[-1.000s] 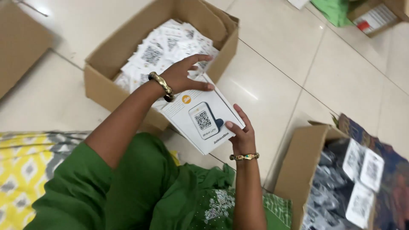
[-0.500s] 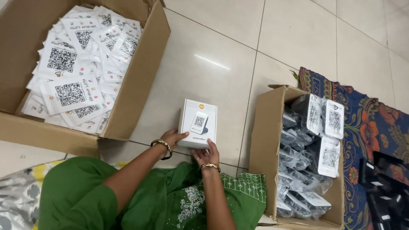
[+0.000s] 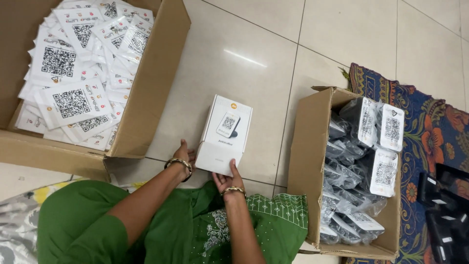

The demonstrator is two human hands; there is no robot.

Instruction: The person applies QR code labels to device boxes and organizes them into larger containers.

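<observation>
Over on the left there's a big cardboard box [image 3: 146, 98] sitting on the tiled floor [image 3: 264, 54], stuffed with white leaflets [image 3: 73, 73] in clear sleeves. Next to its near corner, the person's left hand [image 3: 184, 155] presses flat against the left side of a small white box [image 3: 224, 134], and the right hand [image 3: 227, 180] cups its near end from underneath, fingers spread around it. So the white box sits between both hands, low over the floor, between the two cartons. To the right, a second cardboard box [image 3: 305, 161] holds bagged gadgets [image 3: 351, 161], its far edge against a patterned rug [image 3: 430, 132].
</observation>
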